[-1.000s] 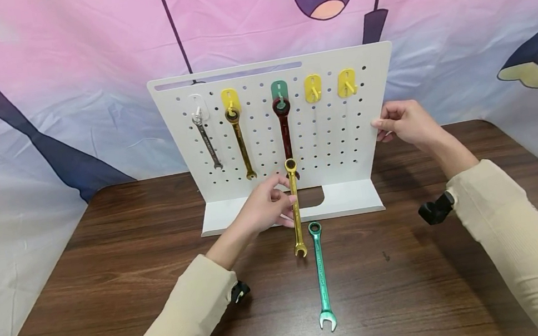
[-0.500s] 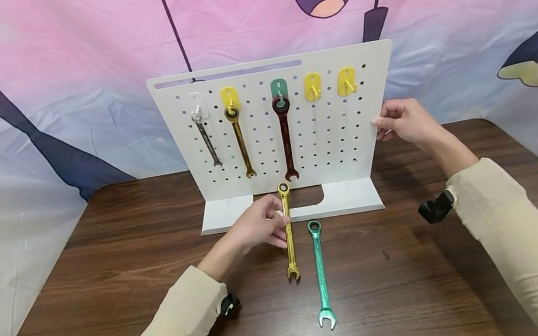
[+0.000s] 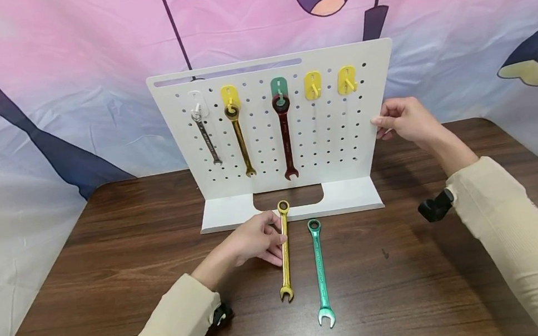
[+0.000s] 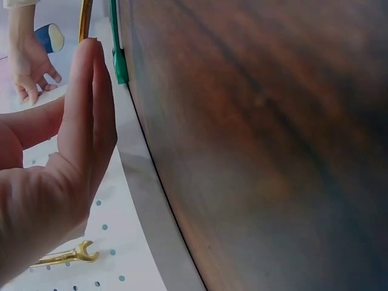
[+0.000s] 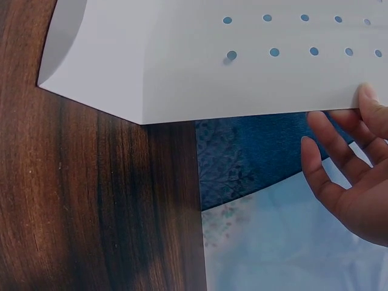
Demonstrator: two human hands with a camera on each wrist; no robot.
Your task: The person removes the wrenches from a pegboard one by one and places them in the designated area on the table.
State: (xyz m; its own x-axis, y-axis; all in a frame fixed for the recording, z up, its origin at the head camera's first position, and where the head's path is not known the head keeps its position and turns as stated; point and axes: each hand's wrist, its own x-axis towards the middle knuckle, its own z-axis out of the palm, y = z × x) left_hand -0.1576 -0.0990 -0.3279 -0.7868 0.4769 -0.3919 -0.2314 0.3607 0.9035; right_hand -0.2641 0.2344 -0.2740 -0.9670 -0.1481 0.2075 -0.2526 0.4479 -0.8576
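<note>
My left hand (image 3: 256,242) pinches the middle of a shiny gold combination wrench (image 3: 285,261), ring end toward the board, open end toward me. Only a sliver of that wrench (image 4: 86,19) shows past the fingertips in the left wrist view. Just right of it, a green combination wrench (image 3: 320,273) lies on the table. My right hand (image 3: 407,122) pinches the right edge of a white pegboard (image 3: 332,149), thumb on the front face, as the right wrist view also shows. The other fingers of that hand (image 5: 357,176) are behind or beside the edge.
From hooks on the pegboard hang a small silver wrench (image 3: 207,139), a bronze-gold wrench (image 3: 241,146) and a dark red wrench (image 3: 286,138). Two yellow hooks (image 3: 312,85) at the right bear nothing. The board's foot (image 3: 353,196) rests on the brown wooden table (image 3: 123,253). Patterned cloth (image 3: 66,120) hangs behind.
My left hand has drawn the gold wrench down and leftward, away from the dark red wrench and toward me. The right hand stays at the board's edge.
</note>
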